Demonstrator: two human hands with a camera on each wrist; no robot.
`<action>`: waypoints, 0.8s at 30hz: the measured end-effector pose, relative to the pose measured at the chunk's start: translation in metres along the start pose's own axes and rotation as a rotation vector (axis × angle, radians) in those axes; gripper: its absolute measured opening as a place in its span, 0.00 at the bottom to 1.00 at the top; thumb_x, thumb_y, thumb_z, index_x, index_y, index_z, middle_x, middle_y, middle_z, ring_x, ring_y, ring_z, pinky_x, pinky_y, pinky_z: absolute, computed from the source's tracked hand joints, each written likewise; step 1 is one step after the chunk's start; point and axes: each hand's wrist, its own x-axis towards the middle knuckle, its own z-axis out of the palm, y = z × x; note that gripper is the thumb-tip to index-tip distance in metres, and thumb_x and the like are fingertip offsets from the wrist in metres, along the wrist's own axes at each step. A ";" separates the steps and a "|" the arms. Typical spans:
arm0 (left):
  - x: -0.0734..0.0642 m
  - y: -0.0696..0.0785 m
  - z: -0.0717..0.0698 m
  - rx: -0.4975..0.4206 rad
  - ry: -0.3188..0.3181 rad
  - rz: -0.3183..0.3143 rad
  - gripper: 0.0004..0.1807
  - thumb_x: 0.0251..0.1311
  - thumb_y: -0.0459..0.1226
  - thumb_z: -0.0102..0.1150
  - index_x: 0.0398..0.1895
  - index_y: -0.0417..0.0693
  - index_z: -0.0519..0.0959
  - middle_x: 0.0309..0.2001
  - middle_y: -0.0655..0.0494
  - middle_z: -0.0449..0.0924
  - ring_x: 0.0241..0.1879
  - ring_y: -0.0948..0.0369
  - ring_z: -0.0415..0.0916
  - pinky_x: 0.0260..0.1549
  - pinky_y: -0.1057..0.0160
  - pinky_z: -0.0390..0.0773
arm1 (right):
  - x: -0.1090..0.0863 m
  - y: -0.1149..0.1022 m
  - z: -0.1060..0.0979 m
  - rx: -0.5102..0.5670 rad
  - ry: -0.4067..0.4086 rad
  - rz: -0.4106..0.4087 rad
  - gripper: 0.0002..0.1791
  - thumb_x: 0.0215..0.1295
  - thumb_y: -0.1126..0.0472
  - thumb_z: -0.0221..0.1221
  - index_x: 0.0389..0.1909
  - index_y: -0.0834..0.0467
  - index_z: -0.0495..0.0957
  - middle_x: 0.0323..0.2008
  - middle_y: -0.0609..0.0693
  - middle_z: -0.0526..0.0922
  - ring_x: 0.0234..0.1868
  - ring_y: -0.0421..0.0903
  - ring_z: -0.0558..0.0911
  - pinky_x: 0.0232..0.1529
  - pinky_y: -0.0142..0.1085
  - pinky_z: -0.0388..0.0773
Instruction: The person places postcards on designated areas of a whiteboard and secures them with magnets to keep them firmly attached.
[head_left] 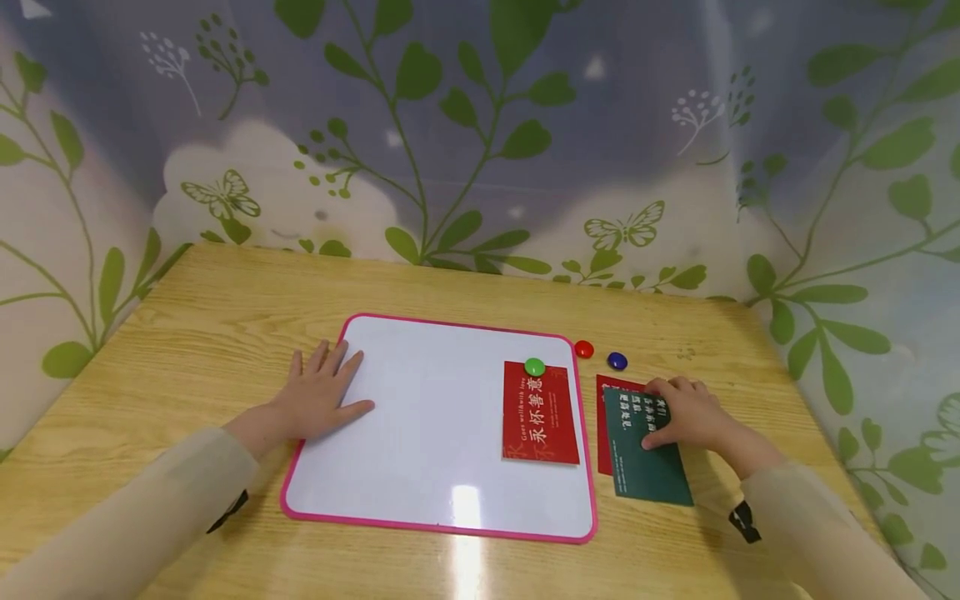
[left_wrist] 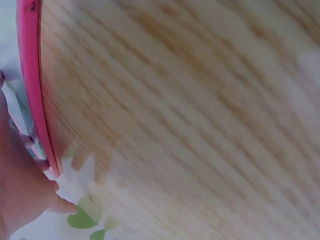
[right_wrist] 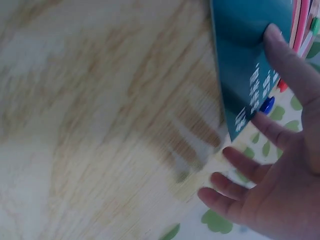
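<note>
Right hand (head_left: 694,419) pinches green card (head_left: 649,468) mostly hiding a red card (head_left: 604,443).

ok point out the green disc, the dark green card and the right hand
Green disc (head_left: 535,367): head view, middle of its top
Dark green card (head_left: 648,467): head view, its plain lower middle
Right hand (head_left: 694,417): head view, back of the hand

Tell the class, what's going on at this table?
A person's left hand lies spread on the left side of a pink-edged whiteboard. Their right hand pinches a dark green card, which partly covers a red card beside the board. A second red card lies on the board's right part, with a green disc at its top edge. A red disc and a blue disc sit near the board's far right corner.
</note>
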 end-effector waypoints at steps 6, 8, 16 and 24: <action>0.000 0.000 0.000 0.000 -0.001 -0.004 0.44 0.62 0.59 0.47 0.71 0.39 0.52 0.72 0.33 0.44 0.70 0.33 0.37 0.60 0.27 0.36 | -0.004 -0.010 -0.002 0.097 -0.045 0.087 0.48 0.40 0.48 0.73 0.58 0.65 0.59 0.49 0.74 0.65 0.45 0.65 0.70 0.49 0.60 0.72; 0.001 0.000 0.000 0.003 -0.002 -0.004 0.44 0.62 0.59 0.47 0.71 0.38 0.52 0.72 0.33 0.44 0.70 0.33 0.39 0.60 0.27 0.37 | -0.005 -0.013 -0.002 0.118 -0.055 0.106 0.48 0.41 0.50 0.74 0.58 0.65 0.57 0.49 0.75 0.64 0.44 0.65 0.71 0.49 0.60 0.72; 0.001 0.003 -0.003 0.007 -0.007 0.002 0.44 0.62 0.58 0.47 0.71 0.38 0.53 0.71 0.32 0.45 0.70 0.34 0.42 0.61 0.27 0.39 | -0.003 -0.003 -0.001 0.259 -0.019 0.134 0.41 0.48 0.61 0.70 0.58 0.69 0.57 0.51 0.76 0.61 0.46 0.65 0.70 0.50 0.57 0.72; 0.001 0.001 -0.002 0.013 -0.007 -0.005 0.44 0.62 0.58 0.47 0.71 0.38 0.53 0.71 0.32 0.46 0.69 0.33 0.43 0.60 0.27 0.40 | -0.004 0.022 -0.009 0.552 -0.022 0.107 0.29 0.55 0.73 0.58 0.59 0.72 0.62 0.47 0.73 0.67 0.30 0.46 0.77 0.25 0.37 0.78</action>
